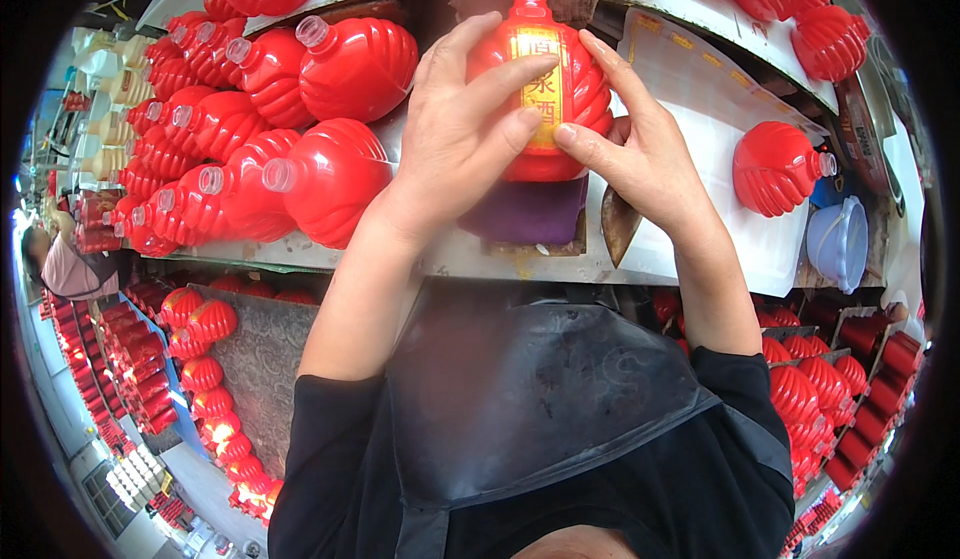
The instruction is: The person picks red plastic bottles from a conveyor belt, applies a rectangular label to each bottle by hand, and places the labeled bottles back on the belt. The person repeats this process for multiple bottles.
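In the head view, both hands are at one red bottle (545, 162), which is in the middle of the surface (440, 261), in front of the person, with its neck pointing away and its yellow label (545, 91) facing the camera. The left hand (455, 134) is spread: one finger reaches across the label, the thumb is lower over it, and another finger is at the bottle's left shoulder. The right hand (650, 164) is also spread, with the thumb at the label's lower right edge and a finger at the bottle's right shoulder; its other fingers are mostly hidden. How strongly the fingers press, I cannot tell. A purple cloth (530, 217) shows below the bottle's base. To the left stand or lie many red bottles (330, 184), without labels visible; to the right are a single red bottle (772, 169) and a light-blue bucket (838, 246).
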Action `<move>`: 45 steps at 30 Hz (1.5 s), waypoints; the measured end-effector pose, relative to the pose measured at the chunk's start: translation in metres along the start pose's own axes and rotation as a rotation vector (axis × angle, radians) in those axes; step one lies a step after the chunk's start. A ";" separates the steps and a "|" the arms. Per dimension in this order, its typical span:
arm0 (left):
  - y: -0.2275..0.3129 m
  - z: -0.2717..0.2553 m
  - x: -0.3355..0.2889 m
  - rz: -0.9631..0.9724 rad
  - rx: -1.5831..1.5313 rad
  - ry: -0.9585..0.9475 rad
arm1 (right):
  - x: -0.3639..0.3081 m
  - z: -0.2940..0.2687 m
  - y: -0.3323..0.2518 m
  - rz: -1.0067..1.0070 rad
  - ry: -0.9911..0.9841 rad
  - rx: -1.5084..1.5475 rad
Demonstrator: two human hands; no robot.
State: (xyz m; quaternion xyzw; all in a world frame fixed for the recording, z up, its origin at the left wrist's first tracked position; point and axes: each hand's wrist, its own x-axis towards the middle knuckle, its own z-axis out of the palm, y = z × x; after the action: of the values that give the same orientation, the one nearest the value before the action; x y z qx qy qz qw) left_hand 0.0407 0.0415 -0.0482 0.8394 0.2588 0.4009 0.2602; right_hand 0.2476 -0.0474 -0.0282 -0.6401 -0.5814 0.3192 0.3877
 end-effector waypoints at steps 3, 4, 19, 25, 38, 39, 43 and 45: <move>0.000 0.001 0.000 -0.008 -0.017 0.001 | 0.000 0.001 0.001 -0.013 0.004 0.004; 0.000 0.001 0.000 -0.010 -0.016 0.003 | 0.001 0.001 0.001 -0.010 0.002 0.015; -0.001 -0.003 -0.002 -0.298 -0.513 0.028 | 0.007 -0.018 -0.007 0.080 -0.099 0.256; 0.000 0.004 -0.001 -0.330 -0.436 0.040 | 0.018 -0.018 -0.007 0.073 -0.099 0.135; -0.001 0.008 -0.001 -0.260 -0.227 0.068 | 0.019 -0.010 0.005 -0.041 -0.008 0.035; -0.001 0.008 -0.001 -0.253 -0.213 0.068 | 0.020 -0.012 0.007 -0.118 -0.018 0.016; -0.001 0.009 -0.001 -0.240 -0.184 0.074 | 0.043 -0.041 0.011 0.351 0.086 0.325; -0.002 0.009 -0.001 -0.216 -0.147 0.076 | 0.047 -0.051 0.009 0.355 0.090 0.708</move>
State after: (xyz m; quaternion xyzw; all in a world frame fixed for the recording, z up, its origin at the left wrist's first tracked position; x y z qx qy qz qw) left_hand 0.0469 0.0398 -0.0549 0.7694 0.3275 0.4198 0.3528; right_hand 0.3018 -0.0077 -0.0087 -0.5706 -0.2982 0.5336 0.5484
